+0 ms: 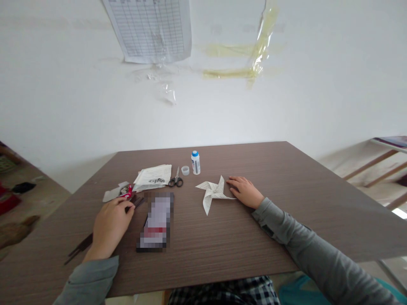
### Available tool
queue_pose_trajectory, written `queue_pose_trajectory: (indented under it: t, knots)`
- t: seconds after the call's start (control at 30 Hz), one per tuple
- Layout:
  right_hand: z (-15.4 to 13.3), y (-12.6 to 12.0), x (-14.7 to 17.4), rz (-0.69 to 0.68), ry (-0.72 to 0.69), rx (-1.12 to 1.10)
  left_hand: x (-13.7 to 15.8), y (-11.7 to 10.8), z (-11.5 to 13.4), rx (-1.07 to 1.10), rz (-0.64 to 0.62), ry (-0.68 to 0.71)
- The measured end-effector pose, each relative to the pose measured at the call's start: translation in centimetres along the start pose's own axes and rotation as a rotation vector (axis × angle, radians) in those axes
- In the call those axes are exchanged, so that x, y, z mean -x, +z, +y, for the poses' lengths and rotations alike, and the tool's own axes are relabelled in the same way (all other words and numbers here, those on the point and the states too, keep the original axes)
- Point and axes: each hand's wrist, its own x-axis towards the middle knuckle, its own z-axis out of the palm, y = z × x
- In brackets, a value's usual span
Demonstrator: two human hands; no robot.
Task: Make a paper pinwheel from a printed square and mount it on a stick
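Note:
My left hand (112,220) lies over a bundle of thin dark sticks (79,247) at the left of the table, with its fingers curled round them. The sticks' ends show on both sides of the hand; its palm side is hidden. My right hand (244,191) rests flat on the table, fingers stretched out and holding nothing. Its fingertips are beside a folded paper pinwheel (212,193) with printed text, close to one of its blades. Between my hands, nearer the left one, lies a phone (156,222) with a blurred screen.
Beyond the phone are paper sheets (154,176), black-handled scissors (176,179), a translucent ring or cap (185,170) and an upright white bottle (196,164) with a blue cap. A small opened box (118,192) with red parts sits past my left hand. The wooden table (254,161) meets a white wall.

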Motion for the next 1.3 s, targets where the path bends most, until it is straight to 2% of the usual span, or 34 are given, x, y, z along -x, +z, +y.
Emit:
queue_pose_trajectory:
  t: [0.2,0.5,0.77,1.3]
  knots:
    - [0.1,0.0,0.0,0.012,-0.012,-0.004,-0.2,-0.4,0.1,0.009,-0.028,-0.041]
    - [0.3,0.1,0.0,0.020,-0.022,0.007,-0.2,2.6,-2.5,-0.026,0.022,0.068]
    - [0.2,0.0,0.1,0.013,-0.020,0.002,-0.8,1.9,-4.0,0.020,-0.047,0.081]
    - [0.3,0.1,0.0,0.012,-0.026,0.019,-1.7,2.6,-2.3,0.031,-0.070,0.072]
